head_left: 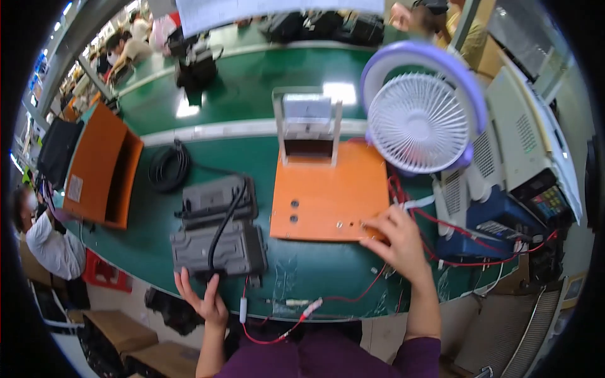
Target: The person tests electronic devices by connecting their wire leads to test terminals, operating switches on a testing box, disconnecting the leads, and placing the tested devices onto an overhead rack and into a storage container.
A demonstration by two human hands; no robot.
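My left hand (205,303) is at the front edge of a dark grey ribbed box (195,251), fingers apart, fingertips at the box's lower side. A black cable (222,228) runs over this box and a second grey box (211,192) behind it. My right hand (401,242) reaches over the front right corner of an orange panel (321,201). Its thumb and index finger are apart, with the fingertips beside small round fittings on the panel. A red wire with a white connector (311,309) lies along the bench edge between my hands.
A purple and white fan (418,120) stands behind the panel, right of a metal frame (307,126). Instruments (535,183) and red leads crowd the right side. A coiled black cable (169,167) and an orange case (97,167) are at left. Other people sit farther back.
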